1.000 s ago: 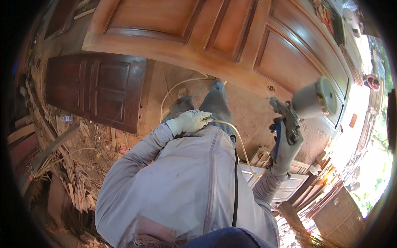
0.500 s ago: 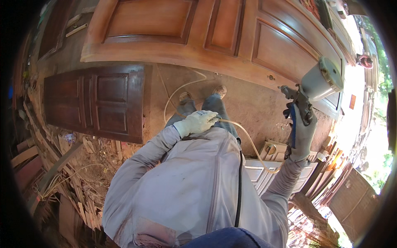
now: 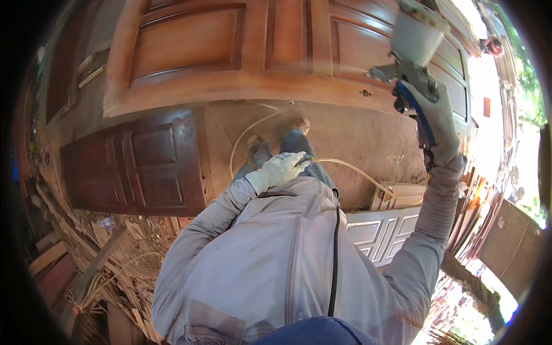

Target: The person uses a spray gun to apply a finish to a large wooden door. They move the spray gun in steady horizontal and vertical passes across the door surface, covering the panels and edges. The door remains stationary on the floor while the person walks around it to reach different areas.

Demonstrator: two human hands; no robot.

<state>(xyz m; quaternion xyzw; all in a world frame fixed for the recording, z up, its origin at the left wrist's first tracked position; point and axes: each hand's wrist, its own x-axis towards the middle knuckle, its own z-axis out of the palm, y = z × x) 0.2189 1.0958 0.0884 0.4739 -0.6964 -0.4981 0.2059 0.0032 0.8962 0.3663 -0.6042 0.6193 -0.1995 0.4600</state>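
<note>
By the panelled door (image 3: 253, 86), the right hand (image 3: 441, 121) is gripping the spray gun (image 3: 416, 52); the left hand (image 3: 279, 172) is seemingly pinching the hose (image 3: 346, 164), and any snag could be jerking the aim!

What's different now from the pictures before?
The right hand has swung forward, away from the body, carrying the spray gun up the picture, past the round hole in the large brown panelled door. Nothing was picked up or let go. The left hand stayed near the waist, holding the pale hose, and the dark panelled door still lies at the left.
</note>
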